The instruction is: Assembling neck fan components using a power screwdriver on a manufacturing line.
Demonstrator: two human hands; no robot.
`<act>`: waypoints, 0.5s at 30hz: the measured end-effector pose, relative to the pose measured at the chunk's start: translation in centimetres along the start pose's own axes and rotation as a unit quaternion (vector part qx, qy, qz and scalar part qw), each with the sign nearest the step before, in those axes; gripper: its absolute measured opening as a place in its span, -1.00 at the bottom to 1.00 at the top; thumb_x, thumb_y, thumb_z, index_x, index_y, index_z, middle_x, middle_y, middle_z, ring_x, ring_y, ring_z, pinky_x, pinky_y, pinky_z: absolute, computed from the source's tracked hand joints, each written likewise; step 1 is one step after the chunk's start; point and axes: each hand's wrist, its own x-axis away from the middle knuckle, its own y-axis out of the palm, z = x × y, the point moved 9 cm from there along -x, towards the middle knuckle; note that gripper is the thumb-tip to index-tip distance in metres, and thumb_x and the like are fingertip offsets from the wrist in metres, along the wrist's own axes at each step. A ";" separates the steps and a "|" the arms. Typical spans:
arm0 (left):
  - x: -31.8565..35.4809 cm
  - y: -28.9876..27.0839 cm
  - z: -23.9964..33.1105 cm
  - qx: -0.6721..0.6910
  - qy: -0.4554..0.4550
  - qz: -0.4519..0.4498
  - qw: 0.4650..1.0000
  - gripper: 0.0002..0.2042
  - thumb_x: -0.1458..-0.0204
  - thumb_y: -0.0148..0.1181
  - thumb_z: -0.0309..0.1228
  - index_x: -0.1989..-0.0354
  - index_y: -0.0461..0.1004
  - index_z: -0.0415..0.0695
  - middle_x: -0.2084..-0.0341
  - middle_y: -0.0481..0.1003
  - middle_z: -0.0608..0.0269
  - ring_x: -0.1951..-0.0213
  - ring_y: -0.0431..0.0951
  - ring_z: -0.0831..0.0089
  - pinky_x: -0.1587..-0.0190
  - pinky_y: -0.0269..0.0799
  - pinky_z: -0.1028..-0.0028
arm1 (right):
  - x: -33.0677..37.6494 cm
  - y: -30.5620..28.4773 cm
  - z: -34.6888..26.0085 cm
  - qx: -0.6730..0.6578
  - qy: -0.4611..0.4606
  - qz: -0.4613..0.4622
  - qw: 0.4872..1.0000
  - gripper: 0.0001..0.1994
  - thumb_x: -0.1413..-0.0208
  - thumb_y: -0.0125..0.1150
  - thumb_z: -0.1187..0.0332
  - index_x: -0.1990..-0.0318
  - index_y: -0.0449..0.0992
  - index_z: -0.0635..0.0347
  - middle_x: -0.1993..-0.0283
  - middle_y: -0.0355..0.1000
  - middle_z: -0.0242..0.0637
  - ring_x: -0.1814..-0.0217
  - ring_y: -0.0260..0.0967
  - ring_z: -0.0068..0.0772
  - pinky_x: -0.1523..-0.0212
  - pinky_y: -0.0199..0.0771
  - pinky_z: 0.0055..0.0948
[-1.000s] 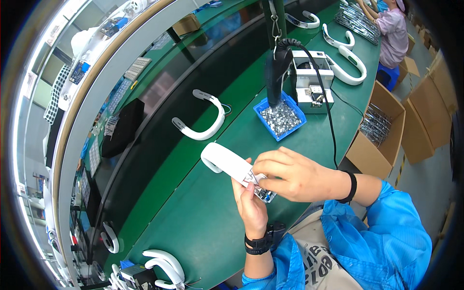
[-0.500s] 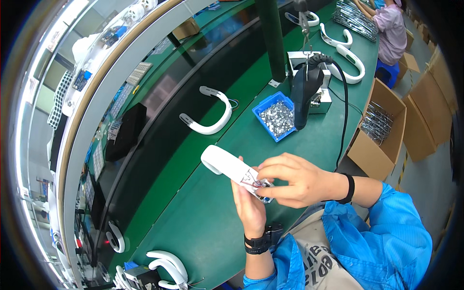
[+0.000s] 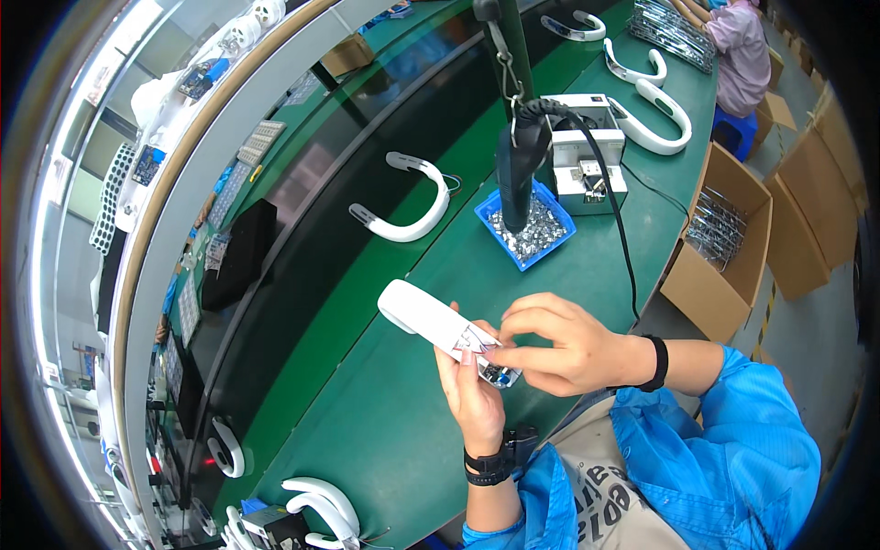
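Head view, centre of frame: white plastic piece (image 3: 423,316) clamped in left hand (image 3: 474,394), open end up, right hand (image 3: 559,346) fingertips pinched together on small circuit board (image 3: 493,368) at its mouth. Could slip or snag thin wires if pushed crooked; loose hold might drop it onto green bench (image 3: 367,431). Compared with half a second ago: hanging screwdriver (image 3: 519,165) swung left over blue screw tray (image 3: 526,227), hands barely shifted
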 end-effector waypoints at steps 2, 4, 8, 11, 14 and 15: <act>0.0 -0.2 -0.1 -0.013 0.008 0.012 1.000 -0.40 -0.40 -0.07 -0.39 -0.55 0.03 -0.37 0.01 0.50 -0.01 0.04 0.56 0.28 -0.11 0.50 0.26 | -0.1 -0.1 0.1 0.018 0.009 0.002 1.000 -0.61 0.09 0.40 0.52 0.01 0.68 0.21 -0.04 0.48 -0.19 -0.18 0.45 -0.03 -0.09 0.55 -0.12; 0.0 -0.3 0.1 -0.027 0.015 0.023 0.999 -0.40 -0.40 -0.08 -0.40 -0.55 0.03 -0.37 0.01 0.50 -0.01 0.03 0.55 0.29 -0.12 0.49 0.26 | -0.3 -0.2 0.1 0.038 0.019 0.005 0.999 -0.60 0.10 0.40 0.50 0.01 0.68 0.21 -0.03 0.48 -0.19 -0.18 0.45 -0.04 -0.07 0.56 -0.13; 0.0 0.0 0.1 -0.027 0.002 0.020 0.999 -0.40 -0.40 -0.05 -0.36 -0.55 0.06 -0.39 -0.03 0.51 0.00 -0.04 0.53 0.32 -0.20 0.42 0.31 | -0.7 0.8 -0.9 0.114 -0.005 -0.014 0.993 -0.64 0.10 0.38 0.47 0.06 0.66 0.26 -0.03 0.49 -0.18 -0.18 0.45 -0.10 -0.02 0.54 -0.20; 0.0 -0.1 0.3 -0.035 0.004 0.030 0.999 -0.38 -0.41 -0.02 -0.33 -0.54 0.08 -0.41 -0.08 0.53 0.03 -0.10 0.53 0.35 -0.23 0.38 0.35 | -1.3 0.8 -1.3 0.124 0.002 -0.024 0.992 -0.67 0.09 0.36 0.47 0.09 0.64 0.29 -0.02 0.49 -0.18 -0.18 0.44 -0.12 -0.01 0.54 -0.23; 0.2 -0.3 0.2 -0.046 0.004 0.032 0.998 -0.39 -0.40 -0.04 -0.38 -0.56 0.07 -0.39 -0.09 0.53 0.04 -0.10 0.53 0.35 -0.24 0.38 0.35 | -1.4 1.0 -1.1 0.101 0.036 -0.028 0.994 -0.68 0.09 0.35 0.48 0.10 0.62 0.31 0.00 0.49 -0.17 -0.18 0.43 -0.09 -0.02 0.54 -0.22; 0.3 -0.5 0.1 -0.061 0.006 0.036 0.997 -0.39 -0.40 -0.05 -0.41 -0.57 0.05 -0.39 -0.09 0.52 0.03 -0.10 0.53 0.35 -0.23 0.39 0.35 | -1.4 1.1 -0.8 0.083 0.058 -0.027 0.995 -0.68 0.09 0.35 0.48 0.10 0.62 0.32 0.01 0.48 -0.16 -0.18 0.42 -0.07 -0.03 0.54 -0.21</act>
